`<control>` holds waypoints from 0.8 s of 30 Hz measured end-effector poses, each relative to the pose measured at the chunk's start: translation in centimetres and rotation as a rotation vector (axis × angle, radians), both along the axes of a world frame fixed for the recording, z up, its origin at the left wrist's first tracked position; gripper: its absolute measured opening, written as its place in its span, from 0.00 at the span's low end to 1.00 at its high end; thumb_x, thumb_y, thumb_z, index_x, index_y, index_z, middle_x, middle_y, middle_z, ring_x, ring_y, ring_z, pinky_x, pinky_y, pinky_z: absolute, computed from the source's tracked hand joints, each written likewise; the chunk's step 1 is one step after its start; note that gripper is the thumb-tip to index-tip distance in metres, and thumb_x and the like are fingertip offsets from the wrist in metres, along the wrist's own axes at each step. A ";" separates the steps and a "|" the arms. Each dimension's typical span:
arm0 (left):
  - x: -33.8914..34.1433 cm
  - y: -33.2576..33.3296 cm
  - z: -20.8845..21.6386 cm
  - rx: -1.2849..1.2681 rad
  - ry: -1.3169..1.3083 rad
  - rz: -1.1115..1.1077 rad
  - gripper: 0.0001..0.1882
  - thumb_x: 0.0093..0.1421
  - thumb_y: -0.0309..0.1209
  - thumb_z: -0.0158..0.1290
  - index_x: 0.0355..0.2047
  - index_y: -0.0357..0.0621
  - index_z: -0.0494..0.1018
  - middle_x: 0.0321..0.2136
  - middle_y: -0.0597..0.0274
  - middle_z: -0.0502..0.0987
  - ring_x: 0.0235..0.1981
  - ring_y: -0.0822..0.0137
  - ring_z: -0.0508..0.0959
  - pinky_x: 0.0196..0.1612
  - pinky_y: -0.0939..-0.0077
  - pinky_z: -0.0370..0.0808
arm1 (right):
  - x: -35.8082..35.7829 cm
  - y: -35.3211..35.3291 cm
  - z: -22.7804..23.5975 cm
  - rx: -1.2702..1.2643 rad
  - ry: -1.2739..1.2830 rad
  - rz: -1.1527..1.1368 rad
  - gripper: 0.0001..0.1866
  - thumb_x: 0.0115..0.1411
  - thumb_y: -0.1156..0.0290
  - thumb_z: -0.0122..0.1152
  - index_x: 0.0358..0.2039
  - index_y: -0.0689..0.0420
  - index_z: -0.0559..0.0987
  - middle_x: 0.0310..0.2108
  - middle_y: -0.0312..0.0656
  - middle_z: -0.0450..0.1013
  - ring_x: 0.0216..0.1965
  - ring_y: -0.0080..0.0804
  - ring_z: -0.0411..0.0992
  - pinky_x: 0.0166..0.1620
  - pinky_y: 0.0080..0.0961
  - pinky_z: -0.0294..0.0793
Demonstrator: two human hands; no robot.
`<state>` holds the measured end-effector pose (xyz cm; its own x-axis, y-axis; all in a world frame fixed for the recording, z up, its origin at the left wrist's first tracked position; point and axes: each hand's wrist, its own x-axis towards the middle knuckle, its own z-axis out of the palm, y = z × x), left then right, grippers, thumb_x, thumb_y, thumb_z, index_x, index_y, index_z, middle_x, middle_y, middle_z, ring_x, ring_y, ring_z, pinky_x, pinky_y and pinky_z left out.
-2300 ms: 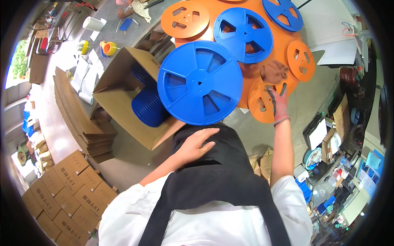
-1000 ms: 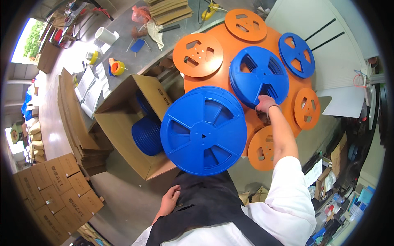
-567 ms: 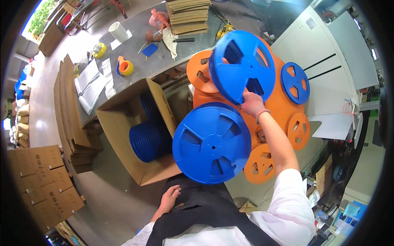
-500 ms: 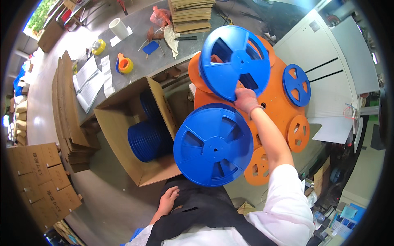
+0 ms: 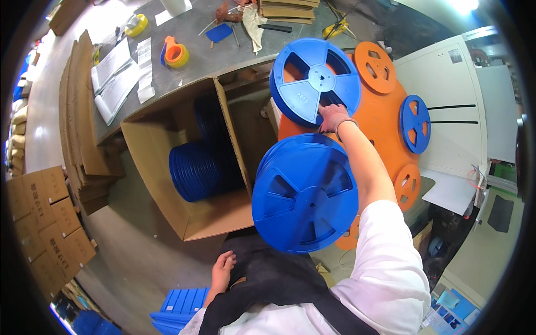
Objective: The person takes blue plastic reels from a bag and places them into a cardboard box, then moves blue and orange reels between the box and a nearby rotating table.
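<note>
My right hand [image 5: 334,117], in a thin reddish glove, grips a blue plastic reel [image 5: 296,97] at its lower cut-out, the fingers reaching into the opening. Orange shows through the reel's upper-left window, and its hub is pale. Just below my right wrist lies a stack of blue reels [image 5: 304,212], partly shaded by the arm. An orange turntable [image 5: 371,134] spreads beneath the reels, with an orange disc [image 5: 374,67] at its far side. My left hand [image 5: 223,269] rests by my lap with fingers loosely bent, holding nothing.
Left of the reels, an open cardboard box [image 5: 187,226] holds rows of blue reels [image 5: 192,170]. A grey table [image 5: 195,84] carries papers [image 5: 116,81] and a tape dispenser [image 5: 176,54]. Another blue reel [image 5: 415,124] sits at right, near a white cabinet [image 5: 446,84]. Flat cardboard [image 5: 84,134] stands left.
The view has shifted. The gripped reel has moved left relative to the turntable, uncovering the far orange disc. My right hand still grips its lower cut-out; my left hand stays by my lap.
</note>
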<state>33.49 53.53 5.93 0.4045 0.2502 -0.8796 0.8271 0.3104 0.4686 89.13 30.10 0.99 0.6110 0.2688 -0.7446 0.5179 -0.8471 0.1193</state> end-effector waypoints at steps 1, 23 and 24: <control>0.2 0.1 -0.2 -0.008 -0.008 0.000 0.17 0.68 0.31 0.47 0.54 0.37 0.70 0.46 0.56 0.78 0.41 0.69 0.77 0.44 0.78 0.73 | -0.4 -0.2 1.6 0.025 -0.047 -0.009 0.36 0.46 0.53 0.71 0.55 0.53 0.74 0.53 0.44 0.73 0.58 0.40 0.68 0.59 0.34 0.64; 3.9 -2.2 3.2 0.023 -0.122 -0.329 0.18 0.68 0.32 0.46 0.56 0.39 0.69 0.47 0.59 0.77 0.41 0.72 0.76 0.44 0.80 0.72 | -42.0 -9.8 8.2 0.757 -0.429 0.002 0.30 0.41 0.64 0.70 0.49 0.44 0.74 0.46 0.38 0.69 0.53 0.39 0.66 0.62 0.52 0.57; 3.5 -2.1 3.4 0.032 -0.130 -0.347 0.18 0.68 0.32 0.46 0.56 0.40 0.69 0.47 0.60 0.77 0.41 0.72 0.76 0.44 0.80 0.72 | -42.0 -10.0 7.2 0.768 -0.413 0.022 0.29 0.40 0.64 0.70 0.48 0.44 0.75 0.43 0.37 0.70 0.52 0.38 0.66 0.62 0.51 0.57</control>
